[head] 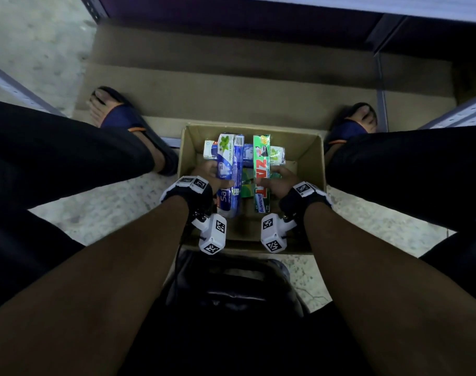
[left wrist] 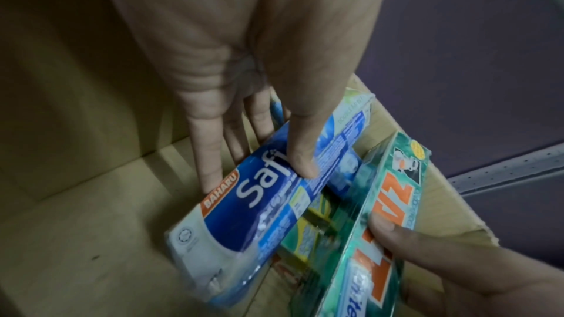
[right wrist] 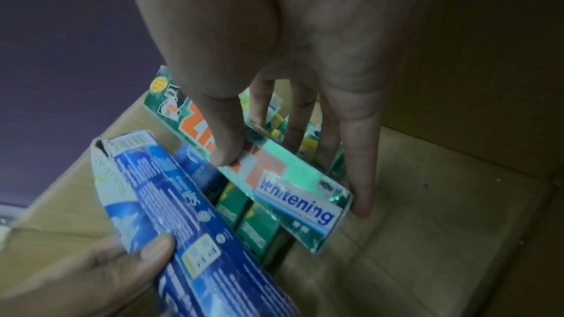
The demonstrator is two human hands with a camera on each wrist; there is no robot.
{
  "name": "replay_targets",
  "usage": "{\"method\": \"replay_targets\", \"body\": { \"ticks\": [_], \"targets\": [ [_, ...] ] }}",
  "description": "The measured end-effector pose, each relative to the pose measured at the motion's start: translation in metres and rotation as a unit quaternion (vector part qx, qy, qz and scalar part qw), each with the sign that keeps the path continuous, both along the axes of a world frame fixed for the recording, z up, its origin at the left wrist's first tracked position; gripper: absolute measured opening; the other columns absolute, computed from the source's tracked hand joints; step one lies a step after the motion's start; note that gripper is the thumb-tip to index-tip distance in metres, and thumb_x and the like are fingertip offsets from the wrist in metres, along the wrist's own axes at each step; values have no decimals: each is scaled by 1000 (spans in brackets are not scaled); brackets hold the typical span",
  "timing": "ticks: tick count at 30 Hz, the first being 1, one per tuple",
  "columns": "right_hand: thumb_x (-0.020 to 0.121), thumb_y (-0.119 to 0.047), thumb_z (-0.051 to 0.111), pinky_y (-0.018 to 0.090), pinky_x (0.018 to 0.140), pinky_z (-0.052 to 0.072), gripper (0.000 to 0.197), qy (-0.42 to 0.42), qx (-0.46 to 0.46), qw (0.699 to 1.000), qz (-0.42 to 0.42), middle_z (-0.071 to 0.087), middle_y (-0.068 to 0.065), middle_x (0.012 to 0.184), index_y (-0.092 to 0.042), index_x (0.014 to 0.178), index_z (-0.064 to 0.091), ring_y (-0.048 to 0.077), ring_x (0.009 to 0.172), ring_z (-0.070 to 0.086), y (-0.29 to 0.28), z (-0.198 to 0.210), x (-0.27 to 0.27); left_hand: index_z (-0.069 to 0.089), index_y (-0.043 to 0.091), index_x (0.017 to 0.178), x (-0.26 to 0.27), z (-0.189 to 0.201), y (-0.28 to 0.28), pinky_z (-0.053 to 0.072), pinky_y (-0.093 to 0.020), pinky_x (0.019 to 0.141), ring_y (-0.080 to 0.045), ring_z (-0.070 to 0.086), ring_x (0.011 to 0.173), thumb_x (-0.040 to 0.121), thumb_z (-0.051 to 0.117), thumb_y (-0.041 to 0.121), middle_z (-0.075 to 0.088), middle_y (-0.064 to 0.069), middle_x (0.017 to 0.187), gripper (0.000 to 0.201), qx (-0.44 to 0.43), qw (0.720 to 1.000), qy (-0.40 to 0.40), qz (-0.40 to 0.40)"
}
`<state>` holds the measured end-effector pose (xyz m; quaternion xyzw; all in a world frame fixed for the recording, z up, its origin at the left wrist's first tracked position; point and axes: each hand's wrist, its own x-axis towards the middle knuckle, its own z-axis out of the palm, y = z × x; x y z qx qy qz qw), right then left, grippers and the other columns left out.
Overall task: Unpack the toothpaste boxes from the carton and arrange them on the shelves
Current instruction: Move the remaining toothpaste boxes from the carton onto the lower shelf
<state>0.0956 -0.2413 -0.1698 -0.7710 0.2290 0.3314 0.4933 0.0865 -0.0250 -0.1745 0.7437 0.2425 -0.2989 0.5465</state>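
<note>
Both hands point(head: 208, 176) point(head: 279, 180) gripping toothpaste boxes point(head: 230, 169)

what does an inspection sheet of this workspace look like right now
surface: speckled floor; flattened cardboard lies beyond.
job's things: open carton on the floor holds toothpaste boxes; blue Safi pack and green Zact box are raised; smaller boxes lie beneath.
clutter: nothing seen.
grippers: left hand grips the Safi pack; right hand grips the Zact box, thumb on top.
cables: thin dark lead under the left wrist camera.
surroundings: metal shelf rails on both sides; feet in sandals.
</note>
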Motion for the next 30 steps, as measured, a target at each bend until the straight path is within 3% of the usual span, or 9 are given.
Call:
{"method": "replay_targets", "body": {
  "ticks": [3,5,8,13,16,18,21,26,30],
  "targets": [
    [75,-29,84,21,67,48,53,-39,3,999,3,65,0,123,-24,122,59,10,88,65,2,9,1,54,19,112,3,14,2,56,-50,88,-23,65,100,67,89,16,67,-3,117,57,23,999,-24,3],
    [74,-26,85,26,79,50,51,-53,8,999,2,67,2,122,-22,119,60,12,90,65,3,18,2,53,18,119,4,27,4,55,-48,89,-24,63,102,67,89,16,66,-4,119,63,36,998,-45,6],
    [73,-23,86,36,94,51,62,-64,13,998,4,68,7,122,-17,128,59,20,98,67,2,35,5,53,21,115,7,47,9,60,-38,72,-17,66,87,67,88,13,68,-2,113,60,36,996,-78,16],
    [78,-19,83,25,84,47,65,-103,9,994,22,63,7,129,-13,135,53,18,100,62,2,73,3,52,22,119,7,83,14,61,-52,65,-22,70,84,66,89,13,68,1,104,66,40,994,-96,18],
    [80,-18,81,17,64,44,57,-138,0,990,26,65,7,124,-11,132,56,17,96,60,2,100,-2,55,27,98,6,105,14,59,-35,52,-10,70,71,65,90,11,72,3,96,50,38,990,-138,14],
    [83,-11,78,24,75,52,51,-150,18,988,18,65,13,126,-8,130,58,22,101,63,2,116,-5,54,27,95,4,119,12,57,-30,58,-9,68,77,64,90,10,72,0,102,51,33,986,-165,15],
    [80,-17,80,41,101,49,56,-168,20,985,27,67,11,123,-14,131,56,27,109,66,4,140,-9,52,21,108,-2,144,10,59,-45,77,-22,67,96,65,89,9,68,-5,111,58,28,981,-193,15],
    [75,-23,84,47,95,53,42,-201,43,979,13,72,3,109,-33,103,56,22,95,70,4,178,-14,49,20,111,-12,191,12,60,-48,71,-24,68,90,71,85,10,67,-3,106,54,32,969,-243,-2],
    [76,-25,83,42,91,55,48,-247,50,968,19,73,1,109,-27,118,59,18,93,71,6,216,-20,52,21,114,-19,230,14,61,-48,59,-20,70,79,72,86,14,68,1,98,54,51,956,-288,-13]
  ]
}}
